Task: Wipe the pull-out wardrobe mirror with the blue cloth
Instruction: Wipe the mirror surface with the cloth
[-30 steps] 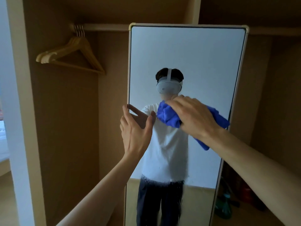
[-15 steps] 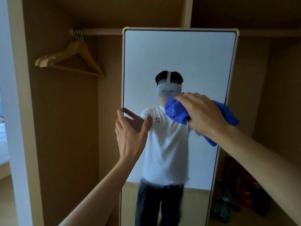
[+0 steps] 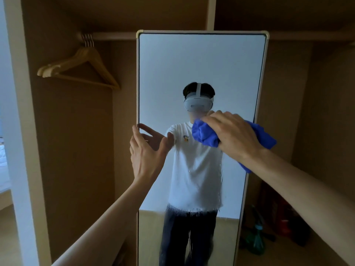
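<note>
Right hand (image 3: 236, 137) grips a soft, bunched blue cloth (image 3: 203, 135) against the tall pale-framed mirror (image 3: 201, 64) — probably fragile glass — while the open left hand (image 3: 148, 150) braces its edge.

Bare forearms (image 3: 107, 217); reflected white T-shirt (image 3: 196, 179) (small colourful chest emblem (image 3: 185, 138)), dark trousers (image 3: 178, 237), white headset (image 3: 197, 104).

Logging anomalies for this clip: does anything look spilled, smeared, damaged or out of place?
Only the mirror: a band of droplets and runs crosses its lower glass, below where the right hand holds the blue cloth. Likely unwiped spray, not damage.
</note>
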Demonstrator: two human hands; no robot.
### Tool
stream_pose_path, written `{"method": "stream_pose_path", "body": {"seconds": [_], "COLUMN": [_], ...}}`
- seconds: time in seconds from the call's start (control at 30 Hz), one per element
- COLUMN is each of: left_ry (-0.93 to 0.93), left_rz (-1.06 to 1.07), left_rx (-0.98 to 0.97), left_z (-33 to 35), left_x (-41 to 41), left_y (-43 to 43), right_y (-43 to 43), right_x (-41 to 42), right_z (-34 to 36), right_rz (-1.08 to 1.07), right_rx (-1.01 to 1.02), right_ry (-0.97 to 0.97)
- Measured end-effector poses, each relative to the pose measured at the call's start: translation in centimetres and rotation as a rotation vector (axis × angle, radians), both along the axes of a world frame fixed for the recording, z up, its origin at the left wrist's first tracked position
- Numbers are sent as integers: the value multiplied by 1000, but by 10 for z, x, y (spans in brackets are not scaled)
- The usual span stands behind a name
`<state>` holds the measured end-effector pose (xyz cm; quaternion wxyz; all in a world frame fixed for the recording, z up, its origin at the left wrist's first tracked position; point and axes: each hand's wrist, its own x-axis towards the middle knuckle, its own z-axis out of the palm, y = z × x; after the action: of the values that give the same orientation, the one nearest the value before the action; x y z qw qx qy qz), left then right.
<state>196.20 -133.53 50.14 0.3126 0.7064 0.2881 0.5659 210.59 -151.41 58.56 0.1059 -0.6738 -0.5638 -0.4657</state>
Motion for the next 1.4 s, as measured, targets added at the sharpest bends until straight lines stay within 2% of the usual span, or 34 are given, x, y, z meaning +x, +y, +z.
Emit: {"method": "stream_pose_path", "body": {"seconds": [0.23, 0.43, 0.67, 1.1, 1.4], "left_ry": [8, -26, -27, -32, -43], "left_rz": [56, 83, 87, 110, 136], "left_rx": [13, 30, 26, 23, 31], "left_z": [-3, -11, -9, -8, -12], "left_x": [11, 15, 18, 20, 23], "left_y": [1, 6, 4, 2, 4], "right_y": [-9, -13, -15, -43, -50], "right_x": [11, 25, 34, 31, 36], "right_z": [32, -7, -44, 30, -24], "right_rz": [-57, 86, 143, -43, 43], "right_rx": [50, -10, -73, 82, 10], "right_ry": [1, 67, 52, 51, 126]}}
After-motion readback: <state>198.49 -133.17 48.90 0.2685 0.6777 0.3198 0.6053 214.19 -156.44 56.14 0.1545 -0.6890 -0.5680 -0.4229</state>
